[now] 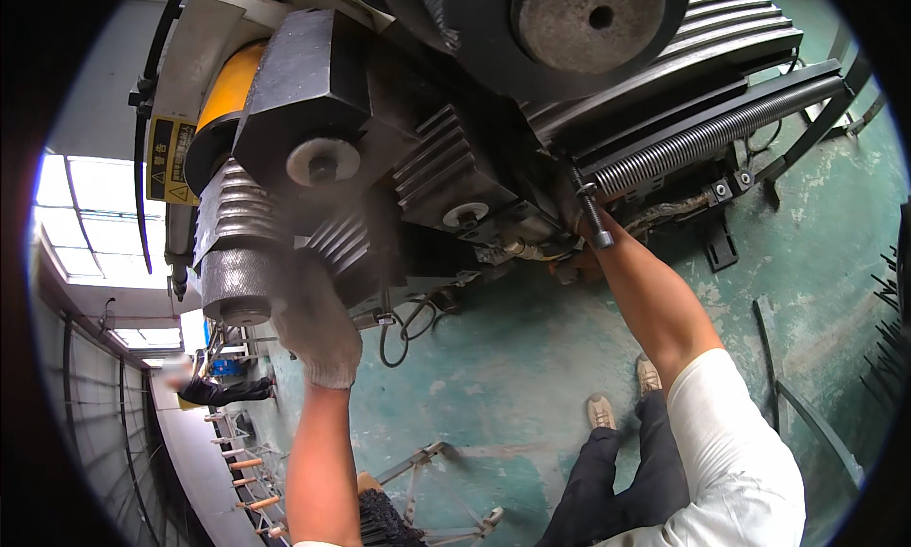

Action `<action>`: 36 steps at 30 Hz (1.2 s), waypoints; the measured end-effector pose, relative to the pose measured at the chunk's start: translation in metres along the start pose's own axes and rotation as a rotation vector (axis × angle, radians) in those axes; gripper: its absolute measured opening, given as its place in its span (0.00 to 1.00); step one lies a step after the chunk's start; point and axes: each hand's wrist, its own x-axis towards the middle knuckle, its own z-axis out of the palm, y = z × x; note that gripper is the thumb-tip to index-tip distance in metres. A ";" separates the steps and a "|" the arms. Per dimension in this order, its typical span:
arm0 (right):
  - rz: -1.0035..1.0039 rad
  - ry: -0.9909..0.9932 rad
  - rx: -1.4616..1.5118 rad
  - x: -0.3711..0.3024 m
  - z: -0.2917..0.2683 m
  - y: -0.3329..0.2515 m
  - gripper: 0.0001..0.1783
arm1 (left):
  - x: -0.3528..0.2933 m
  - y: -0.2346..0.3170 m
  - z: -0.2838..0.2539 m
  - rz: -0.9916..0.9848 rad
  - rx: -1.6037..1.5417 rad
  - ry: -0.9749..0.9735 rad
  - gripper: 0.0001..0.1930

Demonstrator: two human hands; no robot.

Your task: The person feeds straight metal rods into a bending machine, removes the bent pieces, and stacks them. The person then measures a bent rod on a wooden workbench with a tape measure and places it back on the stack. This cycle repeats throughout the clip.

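My left hand, in a pale knitted work glove, reaches up beside the knurled metal roller at the machine's lower left. Its fingers are smeared by motion, and whether they touch the machine I cannot tell. Above it sits a dark angular metal block with a round washer and bolt. My right hand is under the machine's front edge, largely hidden in shadow behind a hanging threaded bolt. That bolt is beside the end of a long coil spring. What my right fingers hold, if anything, does not show.
A large dark wheel overhangs the top. A black cable loop hangs below the machine. Metal strips lie on the green floor at right. A metal stand is near my feet. Another person is far left.
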 end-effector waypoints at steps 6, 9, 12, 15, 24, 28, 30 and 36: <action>-0.020 -0.020 0.003 0.010 0.005 -0.009 0.26 | -0.003 -0.005 0.010 0.081 0.002 0.079 0.18; -0.029 -0.020 0.000 0.013 0.006 -0.012 0.26 | -0.003 -0.010 0.012 0.150 0.009 0.095 0.18; -0.037 -0.032 0.004 0.021 0.005 -0.020 0.26 | -0.002 -0.004 0.007 0.132 0.014 0.063 0.18; -0.046 -0.041 0.018 0.021 -0.001 -0.023 0.26 | -0.001 -0.001 0.005 0.174 0.013 0.064 0.18; -0.041 -0.037 0.019 0.017 0.006 -0.021 0.25 | -0.004 -0.002 0.006 0.218 -0.014 0.056 0.18; -0.043 -0.028 0.013 0.021 0.005 -0.025 0.25 | 0.000 -0.017 0.013 0.430 0.055 0.136 0.16; -0.047 -0.022 0.018 0.022 0.003 -0.027 0.25 | -0.001 -0.018 0.012 0.425 0.022 0.128 0.15; -0.046 0.035 0.044 0.022 0.007 -0.023 0.25 | -0.011 -0.022 0.018 0.101 -0.002 0.060 0.18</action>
